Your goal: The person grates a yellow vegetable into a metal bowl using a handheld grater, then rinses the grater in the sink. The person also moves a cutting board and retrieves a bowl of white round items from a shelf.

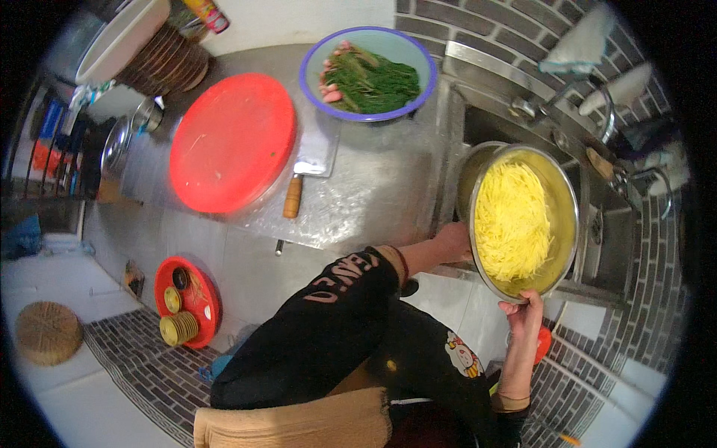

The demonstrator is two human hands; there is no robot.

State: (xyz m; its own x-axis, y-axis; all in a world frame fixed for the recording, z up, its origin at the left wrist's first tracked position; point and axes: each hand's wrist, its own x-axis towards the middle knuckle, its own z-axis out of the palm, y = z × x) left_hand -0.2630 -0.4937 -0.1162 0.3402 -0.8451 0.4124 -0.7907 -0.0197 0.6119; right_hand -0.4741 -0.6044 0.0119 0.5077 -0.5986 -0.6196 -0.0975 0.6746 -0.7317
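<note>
A metal basin [564, 224] with a heap of thin yellow shreds [512, 224], perhaps shredded potato, is tilted at the sink. My right hand [524, 308] grips its near rim, thumb over the edge. At the basin's left side is my left hand [455, 242], its fingers partly hidden, so its hold cannot be told. Another metal bowl [476, 168] shows behind the basin, to its left. A cleaver [315, 154] with a wooden handle lies on the steel counter beside a round red board [232, 143].
A purple-rimmed colander [367, 117] of green vegetables stands at the counter's back. The double sink [602, 246] has curved metal taps [610, 115] along the tiled wall. A red basin [210, 313] holding a stack of yellow discs sits low at the left.
</note>
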